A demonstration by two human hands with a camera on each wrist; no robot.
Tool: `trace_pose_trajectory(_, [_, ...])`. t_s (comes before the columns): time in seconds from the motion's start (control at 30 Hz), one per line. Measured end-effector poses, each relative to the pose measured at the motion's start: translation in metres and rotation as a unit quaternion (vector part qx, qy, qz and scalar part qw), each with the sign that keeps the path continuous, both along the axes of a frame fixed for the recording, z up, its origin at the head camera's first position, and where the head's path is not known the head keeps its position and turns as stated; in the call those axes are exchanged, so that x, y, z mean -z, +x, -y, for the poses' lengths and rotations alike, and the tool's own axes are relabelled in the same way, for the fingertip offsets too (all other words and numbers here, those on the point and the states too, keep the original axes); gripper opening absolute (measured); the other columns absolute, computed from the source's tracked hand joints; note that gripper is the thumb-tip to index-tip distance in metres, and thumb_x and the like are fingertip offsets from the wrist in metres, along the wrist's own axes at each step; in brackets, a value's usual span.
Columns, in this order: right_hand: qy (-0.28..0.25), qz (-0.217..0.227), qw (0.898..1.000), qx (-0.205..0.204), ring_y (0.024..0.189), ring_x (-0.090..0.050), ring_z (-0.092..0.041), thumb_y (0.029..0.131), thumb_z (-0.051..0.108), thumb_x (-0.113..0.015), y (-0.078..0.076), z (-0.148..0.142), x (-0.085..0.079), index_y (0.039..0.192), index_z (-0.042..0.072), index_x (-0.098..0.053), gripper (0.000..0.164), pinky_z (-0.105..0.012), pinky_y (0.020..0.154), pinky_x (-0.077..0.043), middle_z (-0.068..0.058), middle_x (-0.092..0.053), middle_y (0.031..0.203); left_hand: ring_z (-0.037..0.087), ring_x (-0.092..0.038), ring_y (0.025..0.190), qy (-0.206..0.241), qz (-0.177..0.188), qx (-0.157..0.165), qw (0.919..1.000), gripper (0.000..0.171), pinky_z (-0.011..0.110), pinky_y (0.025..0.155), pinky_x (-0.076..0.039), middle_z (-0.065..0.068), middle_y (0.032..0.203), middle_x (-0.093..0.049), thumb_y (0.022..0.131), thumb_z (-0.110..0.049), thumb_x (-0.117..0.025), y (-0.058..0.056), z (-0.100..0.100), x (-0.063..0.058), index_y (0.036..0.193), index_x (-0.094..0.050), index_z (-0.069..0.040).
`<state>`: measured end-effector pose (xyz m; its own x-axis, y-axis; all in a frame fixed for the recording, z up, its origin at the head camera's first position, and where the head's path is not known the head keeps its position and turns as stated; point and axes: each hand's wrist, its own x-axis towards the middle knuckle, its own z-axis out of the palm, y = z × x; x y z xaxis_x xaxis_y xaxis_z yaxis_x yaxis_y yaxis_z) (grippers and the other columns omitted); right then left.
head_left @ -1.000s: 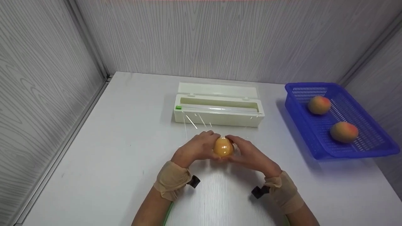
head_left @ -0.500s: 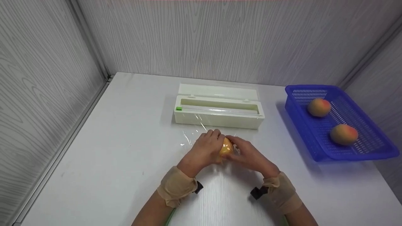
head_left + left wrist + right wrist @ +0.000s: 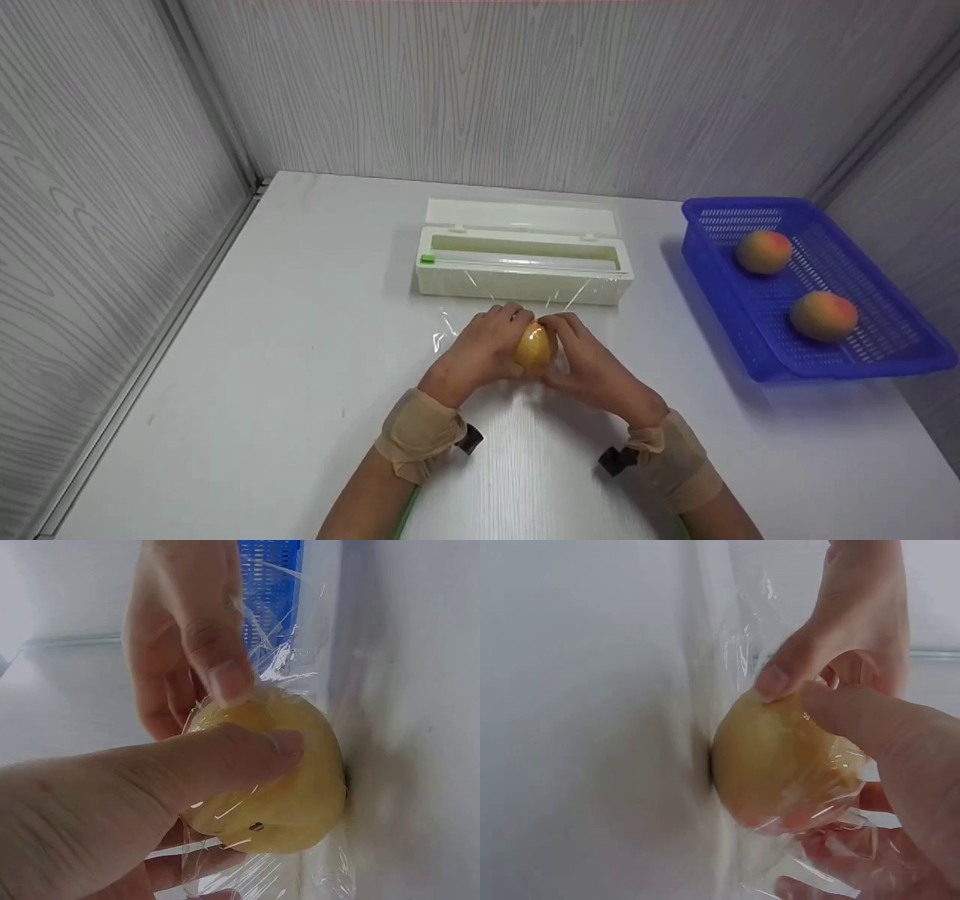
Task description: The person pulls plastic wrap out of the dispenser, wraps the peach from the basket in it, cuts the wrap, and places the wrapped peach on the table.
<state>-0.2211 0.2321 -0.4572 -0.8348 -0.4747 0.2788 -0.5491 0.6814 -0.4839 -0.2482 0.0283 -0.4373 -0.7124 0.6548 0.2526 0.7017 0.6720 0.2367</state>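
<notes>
A yellow peach (image 3: 534, 349) with a pink blush sits low against the white table, between both hands. Clear plastic wrap (image 3: 739, 649) lies over and around it, creased and shiny in the wrist views. My left hand (image 3: 484, 349) grips the peach from the left, its thumb (image 3: 251, 757) pressed over the wrapped surface. From the right side my right hand (image 3: 600, 375) holds it too, thumb (image 3: 847, 709) on top near the other thumb. The film runs forward to a white wrap dispenser (image 3: 525, 285). Some fingertips are hidden behind the fruit.
The dispenser's lid (image 3: 521, 216) stands open, showing the film roll (image 3: 525, 261) and a green slider (image 3: 427, 259). At right, a blue basket (image 3: 720, 315) holds two peaches (image 3: 823, 316). Wood-patterned panels enclose the table (image 3: 300, 420) at the back and sides.
The left hand first reached over the peach, covering more of it, then drew back left. Both hands and the peach sit slightly farther forward; the film's creases have shifted.
</notes>
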Motion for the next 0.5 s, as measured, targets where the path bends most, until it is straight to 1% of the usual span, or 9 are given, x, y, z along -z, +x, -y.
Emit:
trace_pose_trajectory(0.07, [0.000, 0.008, 1.000, 0.000, 0.123, -0.055, -0.024, 0.079, 0.014, -0.081, -0.002, -0.001, 0.002, 0.137, 0.003, -0.046, 0.069, -0.041, 0.104, -0.049, -0.011, -0.051, 0.131, 0.028, -0.061, 0.107, 0.020, 0.033, 0.008, 0.9992, 0.068, 0.041, 0.089, -0.054, 0.012, 0.123, -0.060, 0.076, -0.034, -0.084, -0.003, 0.003, 0.000, 0.128, -0.054, -0.003])
trace_pose_trajectory(0.13, [-0.004, 0.018, 1.000, 0.005, 0.126, -0.054, -0.025, 0.079, 0.011, -0.081, -0.003, -0.002, 0.003, 0.140, 0.004, -0.046, 0.070, -0.042, 0.106, -0.048, -0.011, -0.051, 0.133, 0.030, -0.061, 0.111, 0.033, 0.055, 0.013, 0.9978, 0.072, 0.042, 0.093, -0.053, 0.014, 0.128, -0.060, 0.078, -0.032, -0.083, -0.005, 0.004, 0.000, 0.133, -0.050, -0.001])
trace_pose_trajectory(0.23, [-0.014, 0.026, 0.999, 0.011, 0.128, -0.054, -0.027, 0.080, 0.008, -0.080, -0.006, -0.005, 0.006, 0.141, 0.004, -0.046, 0.071, -0.045, 0.108, -0.046, -0.011, -0.052, 0.134, 0.031, -0.061, 0.115, 0.041, 0.061, 0.014, 0.9972, 0.076, 0.043, 0.097, -0.051, 0.015, 0.132, -0.059, 0.080, -0.031, -0.082, -0.006, 0.004, 0.000, 0.139, -0.046, 0.000])
trace_pose_trajectory(0.3, [-0.019, 0.026, 0.999, 0.010, 0.129, -0.054, -0.028, 0.082, 0.010, -0.080, -0.008, -0.006, 0.007, 0.142, 0.004, -0.047, 0.069, -0.045, 0.108, -0.046, -0.011, -0.054, 0.135, 0.031, -0.060, 0.119, 0.033, 0.055, 0.010, 0.9979, 0.075, 0.043, 0.101, -0.050, 0.014, 0.134, -0.059, 0.080, -0.031, -0.081, -0.005, 0.003, 0.000, 0.140, -0.045, -0.002])
trace_pose_trajectory(0.43, [-0.023, 0.020, 1.000, 0.008, 0.127, -0.055, -0.028, 0.084, 0.013, -0.078, -0.012, -0.008, 0.007, 0.143, 0.004, -0.047, 0.068, -0.045, 0.106, -0.047, -0.012, -0.056, 0.135, 0.031, -0.053, 0.126, 0.007, 0.026, -0.005, 0.9996, 0.072, 0.043, 0.107, -0.045, 0.012, 0.135, -0.056, 0.079, -0.030, -0.081, -0.004, -0.002, 0.000, 0.138, -0.047, -0.008])
trace_pose_trajectory(0.5, [-0.024, 0.016, 1.000, 0.007, 0.123, -0.057, -0.027, 0.084, 0.012, -0.078, -0.013, -0.008, 0.007, 0.145, 0.006, -0.047, 0.068, -0.045, 0.102, -0.050, -0.012, -0.057, 0.134, 0.030, -0.053, 0.125, -0.003, 0.004, -0.012, 0.9999, 0.070, 0.042, 0.107, -0.045, 0.012, 0.133, -0.055, 0.078, -0.032, -0.082, -0.003, -0.006, 0.000, 0.135, -0.048, -0.010])
